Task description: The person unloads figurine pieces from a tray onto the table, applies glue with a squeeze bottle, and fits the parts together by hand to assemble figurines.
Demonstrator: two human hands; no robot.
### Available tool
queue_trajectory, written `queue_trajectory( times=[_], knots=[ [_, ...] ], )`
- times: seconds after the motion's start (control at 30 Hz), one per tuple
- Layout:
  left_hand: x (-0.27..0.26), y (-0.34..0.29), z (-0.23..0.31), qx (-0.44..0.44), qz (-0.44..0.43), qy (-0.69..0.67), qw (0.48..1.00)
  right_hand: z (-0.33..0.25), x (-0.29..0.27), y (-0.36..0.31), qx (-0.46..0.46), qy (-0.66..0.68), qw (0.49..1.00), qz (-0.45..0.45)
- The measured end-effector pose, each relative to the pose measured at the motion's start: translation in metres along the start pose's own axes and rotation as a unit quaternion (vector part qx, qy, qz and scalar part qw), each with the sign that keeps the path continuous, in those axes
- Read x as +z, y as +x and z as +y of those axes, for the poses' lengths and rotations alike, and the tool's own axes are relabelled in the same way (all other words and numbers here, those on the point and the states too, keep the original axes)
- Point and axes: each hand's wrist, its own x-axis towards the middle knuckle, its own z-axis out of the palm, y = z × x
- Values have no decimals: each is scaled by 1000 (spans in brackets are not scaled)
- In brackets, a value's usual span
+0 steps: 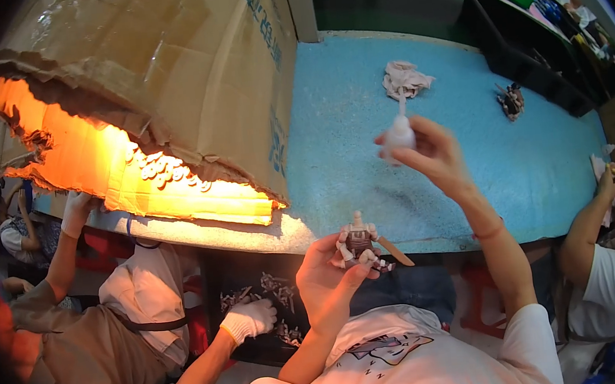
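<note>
Close to the table's near edge, my left hand is closed around a small toy figure with pale limbs and a brown torso. A flat tan strip, perhaps a blade, sticks out beside the figure toward the right. Farther out over the blue table, my right hand grips a small white squeeze bottle. Its thin nozzle points away from me, toward a crumpled pale rag. In this view the nozzle's tip overlaps the rag's lower edge; whether they touch I cannot tell.
A torn cardboard box, glowing orange inside over several small pieces, stands at left. A gloved co-worker's hand is over a dark bin of figures. Another figure lies by a black tray. A second person sits at right.
</note>
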Motion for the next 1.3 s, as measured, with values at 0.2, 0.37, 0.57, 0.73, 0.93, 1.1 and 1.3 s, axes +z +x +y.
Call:
queue_trajectory(
  times=[0.2, 0.37, 0.57, 0.73, 0.93, 1.1, 1.3],
  knots=[
    [12, 3, -14, 44, 15, 95, 994, -35, -29, -88, -56, -123, 984, 116],
    [21, 2, -18, 148, 8, 254, 956, -40, -25, -129, -106, -141, 961, 214],
    [30, 0, -22, 210, 11, 296, 932, -40, -21, -136, -181, -95, 955, 214],
    [31, -1, -24, 230, 16, 307, 923, -44, -20, -145, -171, -3, 955, 240],
    [26, -3, -31, 289, 3, 327, 900, -50, -7, -157, -170, -33, 928, 330],
    [25, -4, -32, 302, 15, 337, 892, -67, 10, -150, -126, -42, 917, 376],
    [22, -5, -29, 317, 14, 367, 874, -70, 14, -150, -132, -61, 925, 350]
  ],
)
